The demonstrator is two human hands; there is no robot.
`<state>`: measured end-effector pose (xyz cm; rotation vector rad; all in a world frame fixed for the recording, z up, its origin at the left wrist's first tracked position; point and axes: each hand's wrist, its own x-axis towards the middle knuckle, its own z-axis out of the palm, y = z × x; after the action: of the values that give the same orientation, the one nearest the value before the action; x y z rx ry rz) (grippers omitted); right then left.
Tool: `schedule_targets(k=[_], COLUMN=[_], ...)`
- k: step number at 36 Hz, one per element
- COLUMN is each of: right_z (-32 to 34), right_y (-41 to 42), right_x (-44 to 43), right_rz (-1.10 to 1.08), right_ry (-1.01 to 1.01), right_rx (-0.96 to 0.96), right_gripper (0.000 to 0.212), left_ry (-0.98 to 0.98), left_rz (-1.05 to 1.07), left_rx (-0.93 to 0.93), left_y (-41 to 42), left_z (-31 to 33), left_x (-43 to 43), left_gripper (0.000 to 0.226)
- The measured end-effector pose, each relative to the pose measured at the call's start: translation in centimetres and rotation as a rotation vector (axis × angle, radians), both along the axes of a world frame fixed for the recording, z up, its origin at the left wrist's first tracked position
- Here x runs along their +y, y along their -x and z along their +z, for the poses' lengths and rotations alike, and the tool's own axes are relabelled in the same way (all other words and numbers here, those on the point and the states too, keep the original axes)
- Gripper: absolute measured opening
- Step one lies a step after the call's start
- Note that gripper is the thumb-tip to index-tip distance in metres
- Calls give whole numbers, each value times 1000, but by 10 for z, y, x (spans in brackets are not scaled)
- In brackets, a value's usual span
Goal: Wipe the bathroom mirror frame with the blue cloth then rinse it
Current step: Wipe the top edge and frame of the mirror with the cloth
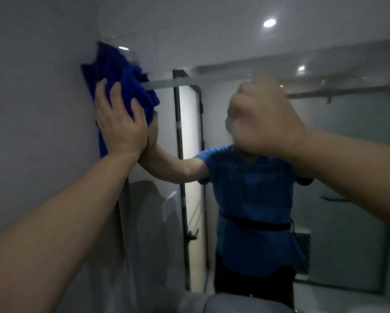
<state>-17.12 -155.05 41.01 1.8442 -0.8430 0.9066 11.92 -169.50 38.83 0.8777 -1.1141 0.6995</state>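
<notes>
Palm pressure at the mirror's edge: left hand (119, 125) flattens the blue cloth (130, 86) on the mirror frame (121, 213).
Fingers straight and spread, pinching nothing, press the plush, crumpled fabric against the thin left rim where glossy glass meets the smooth grey wall (31, 86). Folds bunch above the fingertips toward the rounded corner, and a strip hangs below the palm. Right hand (264, 118), well apart on the thumb side, is raised before the mirror (347, 132), blurred. Its fingers look curled; whether around anything I cannot tell.
</notes>
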Motion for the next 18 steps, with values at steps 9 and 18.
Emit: schedule_targets(k=[9, 18], right_z=[-34, -38], right_y=[-26, -22], right_x=[-54, -60], right_rz=[-133, -239], right_ry=[84, 84], right_rx=[41, 160], right_gripper=[16, 28], left_ry=[-159, -561], left_rz=[-58, -82], left_rx=[7, 182], left_y=[-15, 8], left_z=[-180, -378], left_x=[-6, 35], left_gripper=[54, 52])
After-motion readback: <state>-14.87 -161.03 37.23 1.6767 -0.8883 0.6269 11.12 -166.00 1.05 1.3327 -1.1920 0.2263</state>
